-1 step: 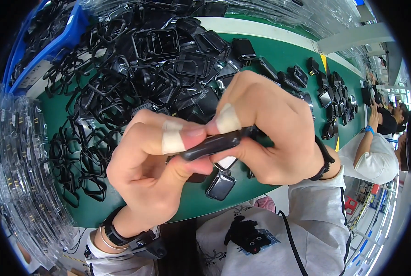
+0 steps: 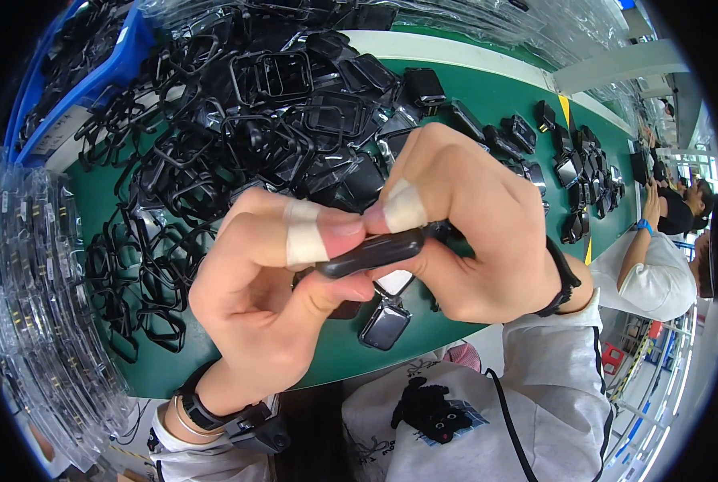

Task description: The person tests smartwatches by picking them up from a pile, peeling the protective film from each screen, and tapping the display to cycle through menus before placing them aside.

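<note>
My left hand (image 2: 267, 297) and my right hand (image 2: 475, 233) pinch a black smartwatch case (image 2: 375, 255) between them, above the near edge of the table. The case is seen edge-on, so its flat faces are hidden. Pale tape wraps fingers on both hands, and these taped fingers press on its upper side while others support it from below. Just under the hands lies a dark watch body (image 2: 385, 324), with a white-faced piece (image 2: 394, 283) partly covered behind it. Beyond my fingers spreads a heap of black watch frames (image 2: 287, 76), some in clear wrap.
Stacked clear plastic trays (image 2: 46, 297) line the left side of the green table (image 2: 471, 76). A blue bin (image 2: 122, 60) of black parts stands at the back left. Grouped watch bodies (image 2: 588, 165) lie to the right, near a co-worker in a white sleeve (image 2: 656, 277).
Both hands shift very slightly, and the watch case tilts a little between the fingers. Everything else stays as it was.
</note>
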Demonstrator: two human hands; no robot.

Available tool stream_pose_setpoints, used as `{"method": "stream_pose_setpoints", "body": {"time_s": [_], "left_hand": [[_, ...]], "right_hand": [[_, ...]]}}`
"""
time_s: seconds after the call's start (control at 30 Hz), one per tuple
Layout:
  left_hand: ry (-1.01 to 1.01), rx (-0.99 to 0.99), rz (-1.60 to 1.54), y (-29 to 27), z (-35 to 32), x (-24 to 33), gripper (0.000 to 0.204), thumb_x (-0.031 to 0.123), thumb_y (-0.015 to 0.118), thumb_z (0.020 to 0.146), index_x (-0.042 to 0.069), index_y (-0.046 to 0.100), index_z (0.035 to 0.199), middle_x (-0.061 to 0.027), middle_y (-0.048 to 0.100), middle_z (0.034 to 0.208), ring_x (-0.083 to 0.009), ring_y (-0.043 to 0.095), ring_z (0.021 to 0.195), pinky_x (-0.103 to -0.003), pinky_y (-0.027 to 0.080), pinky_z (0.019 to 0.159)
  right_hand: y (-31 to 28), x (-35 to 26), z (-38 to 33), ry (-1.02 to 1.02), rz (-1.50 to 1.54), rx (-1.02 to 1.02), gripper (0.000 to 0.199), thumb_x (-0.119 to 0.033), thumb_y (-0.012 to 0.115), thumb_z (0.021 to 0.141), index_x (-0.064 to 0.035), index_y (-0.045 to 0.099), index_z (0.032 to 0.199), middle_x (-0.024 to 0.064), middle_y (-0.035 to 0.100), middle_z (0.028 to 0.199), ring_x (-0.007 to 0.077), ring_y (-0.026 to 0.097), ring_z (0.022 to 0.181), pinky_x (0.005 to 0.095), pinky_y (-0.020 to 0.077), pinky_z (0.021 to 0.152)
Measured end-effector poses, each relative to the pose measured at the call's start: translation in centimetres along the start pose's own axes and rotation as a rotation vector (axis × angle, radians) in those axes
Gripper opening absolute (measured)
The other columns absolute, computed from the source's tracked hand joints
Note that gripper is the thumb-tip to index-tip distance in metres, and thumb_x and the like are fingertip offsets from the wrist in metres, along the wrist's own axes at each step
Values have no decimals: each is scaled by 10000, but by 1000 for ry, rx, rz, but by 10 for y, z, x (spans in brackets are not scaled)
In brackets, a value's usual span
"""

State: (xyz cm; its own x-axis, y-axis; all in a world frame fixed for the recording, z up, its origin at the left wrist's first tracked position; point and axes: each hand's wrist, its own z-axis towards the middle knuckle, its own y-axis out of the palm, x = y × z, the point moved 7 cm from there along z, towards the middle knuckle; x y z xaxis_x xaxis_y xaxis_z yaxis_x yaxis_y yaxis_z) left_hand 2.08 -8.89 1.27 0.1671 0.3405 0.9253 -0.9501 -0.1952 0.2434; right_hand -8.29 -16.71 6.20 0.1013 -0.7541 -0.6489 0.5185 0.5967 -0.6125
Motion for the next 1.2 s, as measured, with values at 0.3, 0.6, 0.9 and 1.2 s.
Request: {"method": "stream_pose_setpoints", "body": {"time_s": [0.3, 0.6, 0.9, 1.2], "left_hand": [[16, 88, -72, -4, 0, 0, 330, -136, 620, 767, -104, 497, 1072, -147, 589, 973, -181, 635, 806, -255, 551, 698], [171, 94, 510, 2, -3, 14, 423, -83, 659, 769, -52, 409, 1109, -133, 584, 951, -140, 593, 799, -237, 487, 729], [310, 116, 644, 8, -6, 22, 332, -138, 645, 649, -16, 509, 926, -129, 621, 797, -208, 623, 660, -241, 493, 598], [226, -57, -223, 54, -26, 77, 319, 113, 553, 867, 55, 379, 1128, -152, 501, 990, -209, 506, 757, -294, 424, 680]], "right_hand": [[5, 9, -10, 89, 201, 74, 307, -85, 747, 738, 9, 517, 918, 108, 555, 843, 185, 530, 676, 278, 431, 603], [8, -11, 4, -81, -72, -65, 364, -197, 731, 686, 25, 553, 913, 147, 539, 883, 316, 544, 748, 349, 465, 657], [17, -34, -6, -213, -414, 39, 230, -98, 628, 588, 5, 501, 749, 128, 505, 809, 290, 549, 686, 333, 448, 533], [-114, -4, -36, 361, -601, 163, 177, 1, 657, 757, 23, 595, 922, 81, 609, 797, 150, 601, 713, 256, 470, 644]]}}
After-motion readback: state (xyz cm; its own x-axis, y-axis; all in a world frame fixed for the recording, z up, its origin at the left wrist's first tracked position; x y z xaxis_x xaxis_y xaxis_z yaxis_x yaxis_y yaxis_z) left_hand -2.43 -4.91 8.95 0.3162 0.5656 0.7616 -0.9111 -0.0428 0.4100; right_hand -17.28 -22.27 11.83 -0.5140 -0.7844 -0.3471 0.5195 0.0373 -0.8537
